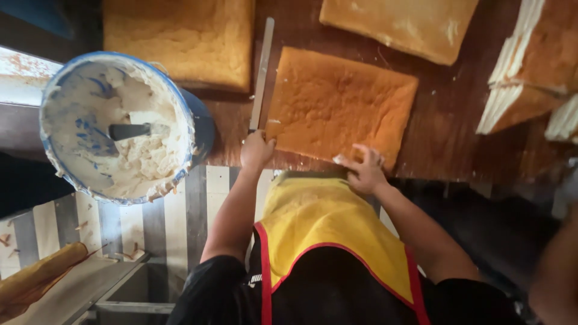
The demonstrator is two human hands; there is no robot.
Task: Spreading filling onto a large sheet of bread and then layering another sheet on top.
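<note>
Golden sponge sheet (337, 105) lies uncreamed at the table's (445, 126) near edge. Left hand (257, 150) grips a long knife (262, 72); right hand (364, 168), fingers spread, presses the sheet's near edge. Cream remains in the bucket (120, 126).

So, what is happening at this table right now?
A person in a yellow apron leans over a wooden table. The left hand grips a long knife beside a flat sponge cake sheet; the right hand presses the sheet's near edge. A blue bucket of cream stands at left.

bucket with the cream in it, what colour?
Blue bucket, its inside smeared with off-white cream. The head view shows it best.
</note>
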